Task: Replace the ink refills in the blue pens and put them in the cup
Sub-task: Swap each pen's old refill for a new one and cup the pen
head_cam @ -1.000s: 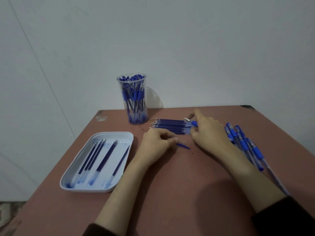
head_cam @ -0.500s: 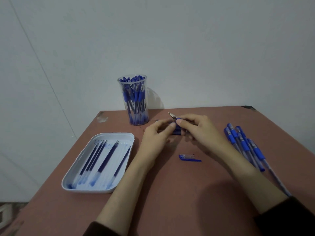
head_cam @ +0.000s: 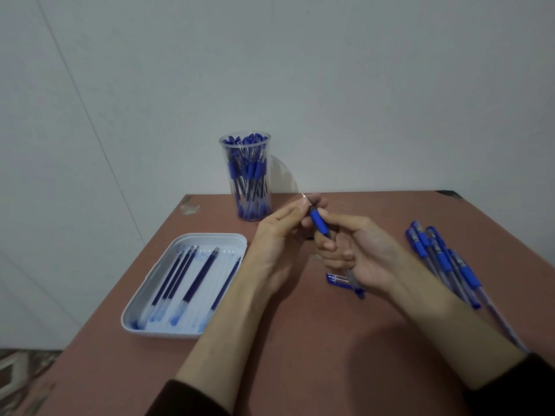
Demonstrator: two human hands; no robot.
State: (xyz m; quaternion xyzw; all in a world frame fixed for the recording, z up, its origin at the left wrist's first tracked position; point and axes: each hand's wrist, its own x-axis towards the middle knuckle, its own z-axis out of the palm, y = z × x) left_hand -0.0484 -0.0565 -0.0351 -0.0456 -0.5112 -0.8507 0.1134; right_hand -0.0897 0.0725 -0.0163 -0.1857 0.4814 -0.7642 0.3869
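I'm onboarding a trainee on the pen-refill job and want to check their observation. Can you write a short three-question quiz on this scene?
1. True or false: the cup standing on the table already holds pens.
2. What lies in the white tray? A) ink refills B) pen caps C) erasers
3. Which hand grips the barrel of the uncapped pen that is held up?
Key: 1 true. 2 A. 3 the right hand; the left hand pinches its tip end.
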